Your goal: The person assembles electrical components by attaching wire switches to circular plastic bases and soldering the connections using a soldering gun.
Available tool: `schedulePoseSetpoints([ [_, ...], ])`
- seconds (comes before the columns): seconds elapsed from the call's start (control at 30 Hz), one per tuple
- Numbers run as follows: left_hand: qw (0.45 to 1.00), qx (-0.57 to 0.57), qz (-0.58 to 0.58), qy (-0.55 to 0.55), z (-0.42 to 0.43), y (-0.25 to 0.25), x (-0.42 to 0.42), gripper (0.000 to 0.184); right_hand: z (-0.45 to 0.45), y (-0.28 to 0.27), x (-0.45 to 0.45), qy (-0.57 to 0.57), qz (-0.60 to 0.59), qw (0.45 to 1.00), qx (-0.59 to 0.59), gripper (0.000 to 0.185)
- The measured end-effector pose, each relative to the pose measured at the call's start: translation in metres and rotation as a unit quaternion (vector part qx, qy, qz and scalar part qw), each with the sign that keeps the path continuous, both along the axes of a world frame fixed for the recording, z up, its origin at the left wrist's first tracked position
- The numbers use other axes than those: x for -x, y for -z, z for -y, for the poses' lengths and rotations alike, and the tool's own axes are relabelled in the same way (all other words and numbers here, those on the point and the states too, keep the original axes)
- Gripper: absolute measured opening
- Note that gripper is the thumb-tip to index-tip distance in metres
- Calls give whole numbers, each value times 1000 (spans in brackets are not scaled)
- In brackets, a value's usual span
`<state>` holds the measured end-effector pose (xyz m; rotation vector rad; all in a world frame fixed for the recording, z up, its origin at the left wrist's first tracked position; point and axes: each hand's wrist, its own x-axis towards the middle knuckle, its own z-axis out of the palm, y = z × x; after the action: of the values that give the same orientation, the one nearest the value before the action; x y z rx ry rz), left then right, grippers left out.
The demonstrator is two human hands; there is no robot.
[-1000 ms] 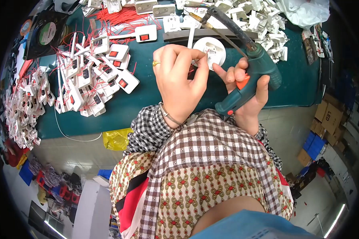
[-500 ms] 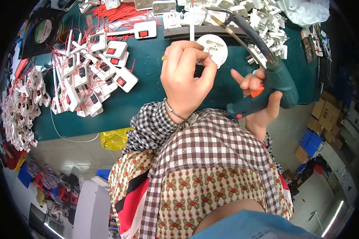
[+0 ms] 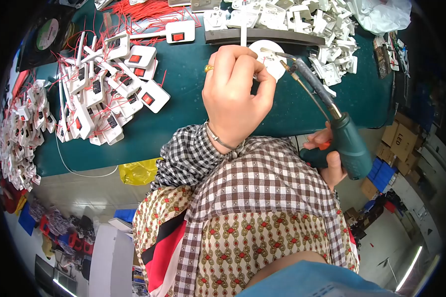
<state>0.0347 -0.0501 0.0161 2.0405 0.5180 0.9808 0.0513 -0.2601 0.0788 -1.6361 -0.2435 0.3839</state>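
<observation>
My left hand (image 3: 238, 96) is closed, thumb and forefinger pinched at the near edge of a round white plastic piece (image 3: 277, 67). What the fingertips hold is hidden. A thin white tube (image 3: 243, 32) runs up from behind the knuckles. My right hand (image 3: 334, 168) is wrapped round a green soldering gun (image 3: 353, 148) with an orange trigger. Its dark barrel and thin metal feed tube (image 3: 309, 89) point up and left, the tip end over the round piece.
At left lies a heap of white switch housings (image 3: 104, 99) with red rockers and wires. More white parts (image 3: 327, 44) are piled behind and right. A dark bar (image 3: 262, 36) crosses behind the round piece. Red wires (image 3: 143, 15) lie at the back; a plastic bag (image 3: 384, 15) sits back right.
My right hand has lowered the soldering gun's handle toward the table's front edge, and its tip has come down over the round piece. My left hand has stayed pinched, shifting slightly.
</observation>
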Motion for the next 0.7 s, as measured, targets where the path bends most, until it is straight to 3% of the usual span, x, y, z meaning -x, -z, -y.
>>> schedulePoseSetpoints([
  [0.7,1000,6,5,11,-6,-6,2,14,-12,-16,3,-54,-6,996,70,64],
])
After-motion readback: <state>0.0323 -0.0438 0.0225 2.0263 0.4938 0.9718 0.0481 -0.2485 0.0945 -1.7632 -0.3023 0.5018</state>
